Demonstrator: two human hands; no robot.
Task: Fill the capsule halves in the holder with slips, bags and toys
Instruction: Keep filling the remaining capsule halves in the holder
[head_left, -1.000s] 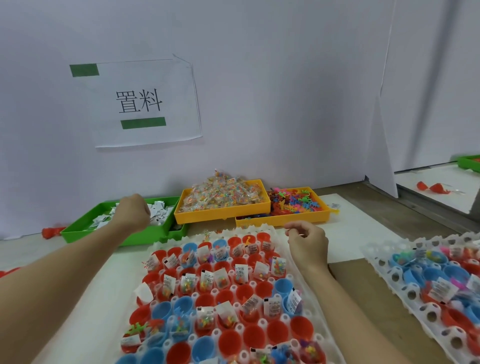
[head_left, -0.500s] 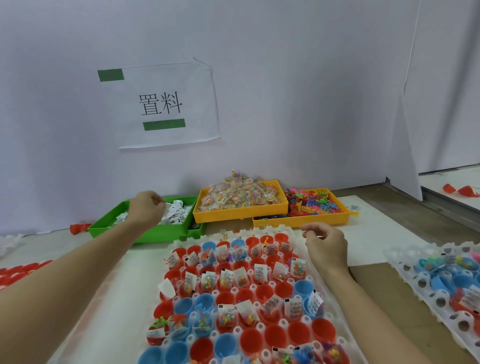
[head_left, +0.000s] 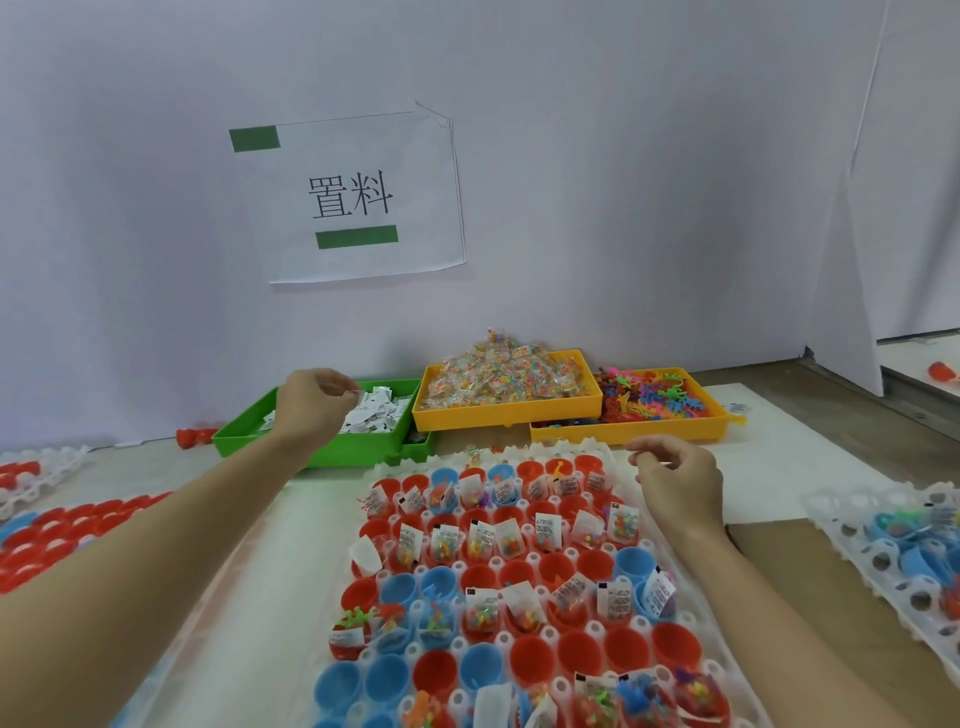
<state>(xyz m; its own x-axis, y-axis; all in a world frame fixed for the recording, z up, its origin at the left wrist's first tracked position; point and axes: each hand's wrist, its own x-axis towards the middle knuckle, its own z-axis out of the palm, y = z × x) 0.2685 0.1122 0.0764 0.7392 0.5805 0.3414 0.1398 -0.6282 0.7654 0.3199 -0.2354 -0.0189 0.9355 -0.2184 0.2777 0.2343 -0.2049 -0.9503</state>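
Slips (head_left: 375, 415) are being pinched by the left hand (head_left: 311, 402) over the green tray (head_left: 311, 451). Nothing visible is being held by the curled right hand (head_left: 678, 480) at the holder (head_left: 566, 448) far edge.

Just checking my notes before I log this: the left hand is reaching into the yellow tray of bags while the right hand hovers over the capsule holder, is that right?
Not quite. In the head view the left hand is over the green tray of paper slips, pinching a slip, not in the yellow tray. The right hand does hover over the far edge of the capsule holder.
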